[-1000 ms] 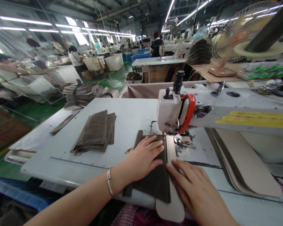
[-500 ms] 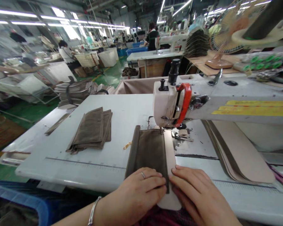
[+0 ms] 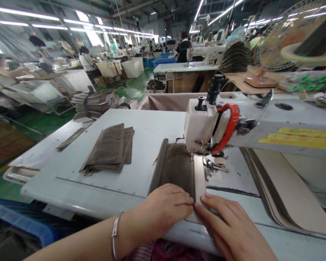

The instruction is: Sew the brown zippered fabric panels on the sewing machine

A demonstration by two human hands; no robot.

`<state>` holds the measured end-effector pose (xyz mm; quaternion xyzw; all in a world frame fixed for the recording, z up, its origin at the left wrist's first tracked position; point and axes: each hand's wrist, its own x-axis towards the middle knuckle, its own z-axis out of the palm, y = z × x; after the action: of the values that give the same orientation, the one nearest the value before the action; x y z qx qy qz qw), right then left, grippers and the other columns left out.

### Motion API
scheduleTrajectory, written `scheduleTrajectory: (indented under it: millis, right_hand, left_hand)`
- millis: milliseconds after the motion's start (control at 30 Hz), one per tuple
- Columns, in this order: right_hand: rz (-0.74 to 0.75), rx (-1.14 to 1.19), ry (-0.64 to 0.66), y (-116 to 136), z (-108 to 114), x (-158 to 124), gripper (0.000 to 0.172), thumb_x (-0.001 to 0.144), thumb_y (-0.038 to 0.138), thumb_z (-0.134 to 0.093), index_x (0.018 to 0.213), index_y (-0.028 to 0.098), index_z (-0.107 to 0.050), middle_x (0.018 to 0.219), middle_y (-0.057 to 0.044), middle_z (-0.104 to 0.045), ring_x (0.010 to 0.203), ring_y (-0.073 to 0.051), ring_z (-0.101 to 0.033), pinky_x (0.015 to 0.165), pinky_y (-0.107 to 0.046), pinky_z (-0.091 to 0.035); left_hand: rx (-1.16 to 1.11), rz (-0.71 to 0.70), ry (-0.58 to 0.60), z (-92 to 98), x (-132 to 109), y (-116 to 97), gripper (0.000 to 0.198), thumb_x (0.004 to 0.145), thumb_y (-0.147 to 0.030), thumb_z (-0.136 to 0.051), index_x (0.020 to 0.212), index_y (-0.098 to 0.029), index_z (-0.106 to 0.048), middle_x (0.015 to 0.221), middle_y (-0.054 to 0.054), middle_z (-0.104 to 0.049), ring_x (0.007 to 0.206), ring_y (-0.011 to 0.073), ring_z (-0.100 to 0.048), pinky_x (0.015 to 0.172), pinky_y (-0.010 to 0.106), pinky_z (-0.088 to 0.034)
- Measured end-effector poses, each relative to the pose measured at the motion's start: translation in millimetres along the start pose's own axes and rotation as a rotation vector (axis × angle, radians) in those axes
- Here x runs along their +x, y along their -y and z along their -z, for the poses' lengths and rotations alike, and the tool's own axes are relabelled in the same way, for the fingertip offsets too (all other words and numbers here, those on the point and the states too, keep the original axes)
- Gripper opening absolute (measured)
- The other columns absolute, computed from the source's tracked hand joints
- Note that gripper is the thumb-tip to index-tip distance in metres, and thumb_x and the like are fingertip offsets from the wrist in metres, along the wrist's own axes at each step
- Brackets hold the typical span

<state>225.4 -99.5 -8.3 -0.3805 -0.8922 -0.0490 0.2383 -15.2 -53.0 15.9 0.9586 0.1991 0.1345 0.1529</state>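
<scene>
- Brown suede-like panel (image 3: 176,165) lies flat on the white sewing table (image 3: 141,127), with its far end under the head of the sewing machine (image 3: 206,127) and its near end under my fingers.
- Surface of the panel is matte and dark olive-brown; a folded or raised strip runs along its left edge.
- Beige strip (image 3: 199,174) lies along the panel's right edge, touching it, and runs from the presser foot back to my hands.
- My left hand (image 3: 165,208) is flat, palm down, fingers stretched out and close together, pressing the near end of the brown panel; nothing gripped. One ring on it, one silver bracelet (image 3: 115,232) at the wrist.
- My right hand (image 3: 228,224) is flat too, fingers extended, tips on the near end of the beige strip just beside the left fingertips; nothing clasped.
- Two hands on the work, almost touching each other at the seam line.
- One stack of brown pieces (image 3: 110,148) sits to the left on the table, well apart from the panel; I can't count the layers.
- One single narrow brown strip (image 3: 70,139) further left.
- Long beige pieces (image 3: 285,188) are piled on the right under the machine arm; number unclear.
- One fan (image 3: 282,40) at upper right.
- Other people work at tables in the background.
</scene>
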Motion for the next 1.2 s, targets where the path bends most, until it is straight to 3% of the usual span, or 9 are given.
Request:
scheduleTrajectory:
  millis: [167,400,800,1200]
  right_hand:
    - [-0.047,0.019,-0.013,-1.6,-3.2,3.8,0.035,0.092,0.016,-0.043,0.119,0.024,-0.065,0.12,-0.003,-0.062,0.113,-0.019,-0.051,0.094,-0.031,-0.038]
    - [-0.06,-0.011,0.096,-11.7,-11.8,4.9,0.037,0.093,0.018,-0.048,0.129,0.021,-0.056,0.131,-0.007,-0.054,0.122,-0.025,-0.044,0.096,-0.04,-0.038]
    - [-0.142,0.001,0.171,-31.6,-13.2,32.5,0.038,0.095,0.027,-0.049,0.133,0.024,-0.05,0.129,-0.006,-0.054,0.116,-0.025,-0.049,0.093,-0.044,-0.043]
    - [-0.194,-0.089,0.185,-46.9,-19.6,54.3,0.042,0.094,0.032,-0.049,0.135,0.022,-0.049,0.127,-0.008,-0.057,0.103,-0.026,-0.055,0.084,-0.045,-0.046]
  left_hand:
    - [0.055,0.001,-0.006,5.5,11.1,11.8,0.023,0.096,-0.016,-0.046,0.114,-0.014,-0.059,0.119,0.006,-0.065,0.113,0.0185,-0.056,0.104,0.033,-0.041]
    - [0.133,0.003,0.005,13.8,24.5,24.5,0.02,0.092,-0.013,-0.052,0.109,-0.014,-0.062,0.115,0.006,-0.067,0.112,0.0191,-0.057,0.101,0.034,-0.045]
    - [0.217,-0.027,-0.045,11.2,43.9,55.7,0.018,0.093,-0.012,-0.051,0.106,-0.011,-0.063,0.113,0.009,-0.067,0.111,0.0199,-0.059,0.1,0.033,-0.045]
    - [0.179,0.204,-0.087,4.6,57.9,66.4,0.017,0.092,-0.012,-0.051,0.106,-0.014,-0.061,0.113,0.007,-0.061,0.107,0.0184,-0.058,0.101,0.034,-0.047]
